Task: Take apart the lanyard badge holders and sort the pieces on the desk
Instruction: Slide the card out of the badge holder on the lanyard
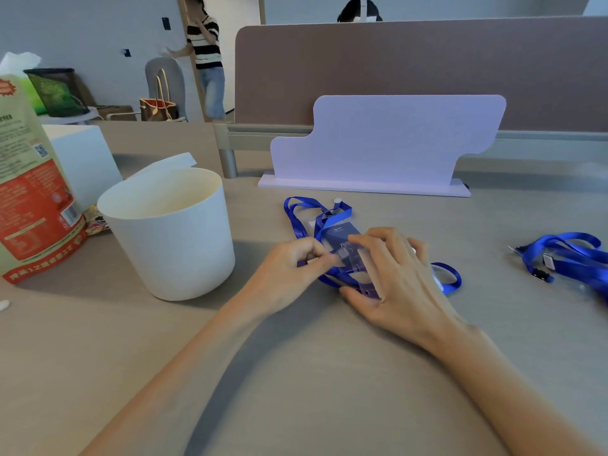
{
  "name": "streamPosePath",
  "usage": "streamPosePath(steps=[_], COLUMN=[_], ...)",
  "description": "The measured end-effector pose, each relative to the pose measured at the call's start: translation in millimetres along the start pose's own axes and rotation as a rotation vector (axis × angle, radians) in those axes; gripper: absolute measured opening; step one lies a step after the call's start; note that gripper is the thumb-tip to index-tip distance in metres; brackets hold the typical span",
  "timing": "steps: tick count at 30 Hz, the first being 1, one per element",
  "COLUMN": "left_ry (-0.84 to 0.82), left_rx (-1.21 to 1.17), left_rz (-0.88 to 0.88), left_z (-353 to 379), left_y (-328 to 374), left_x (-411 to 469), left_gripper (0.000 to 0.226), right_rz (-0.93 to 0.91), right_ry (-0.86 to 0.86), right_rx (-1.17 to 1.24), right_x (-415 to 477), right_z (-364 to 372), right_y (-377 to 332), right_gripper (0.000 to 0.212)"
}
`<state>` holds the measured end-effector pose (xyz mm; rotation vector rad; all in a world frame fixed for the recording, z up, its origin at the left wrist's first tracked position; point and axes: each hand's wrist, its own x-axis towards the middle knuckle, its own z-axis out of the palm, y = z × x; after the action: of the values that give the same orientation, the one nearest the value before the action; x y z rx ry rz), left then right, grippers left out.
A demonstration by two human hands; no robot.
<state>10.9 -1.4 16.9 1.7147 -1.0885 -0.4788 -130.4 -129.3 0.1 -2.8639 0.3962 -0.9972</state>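
Note:
A clear plastic badge holder (345, 250) with a blue card inside lies on the desk at the centre, tangled in a blue lanyard strap (304, 212). My right hand (394, 274) presses down on the holder, fingers spread over it and thumb at its near edge. My left hand (292, 261) pinches the holder's left edge between thumb and fingers. Part of the strap loops out from under my right hand (449, 274). A second pile of blue lanyards with black clips (566, 258) lies at the right edge of the desk.
A white round bin (171, 232) stands left of my hands. A red and green printed bag (29, 192) stands at the far left, by a white box (85, 159). A lilac foam divider (385, 146) stands behind the lanyards. People are behind the desk partition (411, 60).

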Motion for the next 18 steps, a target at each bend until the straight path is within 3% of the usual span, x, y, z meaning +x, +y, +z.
streamPosePath(steps=[3,6,9,14,18], left_ry=[0.053,0.095,0.082,-0.002,-0.025], left_rx=[-0.148,-0.134,-0.085,0.057,0.083], left_rz=[-0.023,-0.013,0.028,0.138,0.162], left_z=[-4,-3,-2,2,3], left_y=[1,0,-2,0,0], left_x=[2,2,2,-1,-1], left_gripper=[0.020,0.019,0.017,0.016,0.014], right_rz=[0.124,0.152,0.127,0.323,0.372], right_ry=[-0.117,-0.197,-0.164,0.006,-0.050], right_rx=[-0.006,-0.013,0.058,0.590,0.754], right_x=[-4,-7,-4,6,6], right_z=[-1,0,-1,-12,-14], right_y=[7,9,4,-14,-15], right_gripper=[0.054,0.062,0.069,0.015,0.014])
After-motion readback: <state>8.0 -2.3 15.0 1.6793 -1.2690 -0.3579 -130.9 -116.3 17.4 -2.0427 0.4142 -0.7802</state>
